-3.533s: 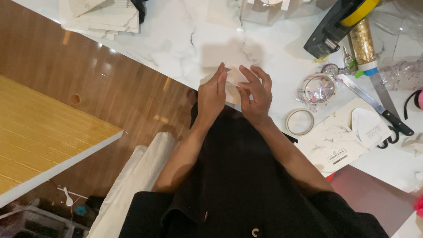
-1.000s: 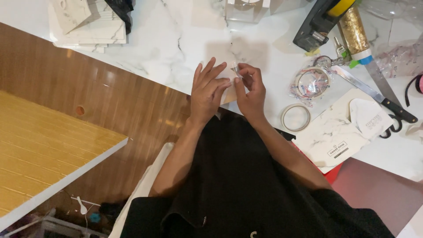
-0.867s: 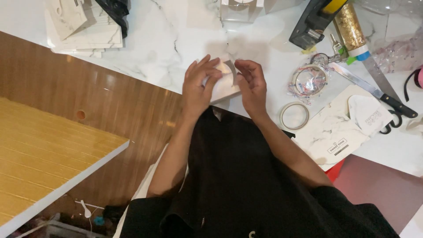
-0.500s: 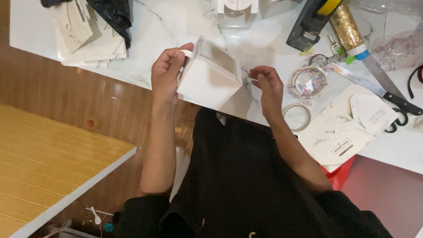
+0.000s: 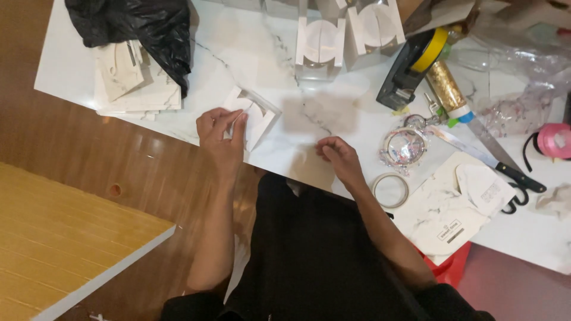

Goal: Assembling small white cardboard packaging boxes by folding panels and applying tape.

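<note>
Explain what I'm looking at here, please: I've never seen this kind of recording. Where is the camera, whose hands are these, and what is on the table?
There is no machine here. One camera sits on a person's head and looks straight down, so you see their own arms, black clothing and a white marble-patterned table.

The left hand grips a small white folded-card box at the table's near edge. The right hand rests loosely curled on the table and holds nothing that I can make out.

Around them: two more white boxes standing upright at the far side, a stack of flat card pieces partly under a black plastic bag, a black and yellow tape dispenser, a gold glitter tube, a roll of clear tape, a knife and a pink tape roll.

A wooden floor and a yellow panel lie below.
</note>
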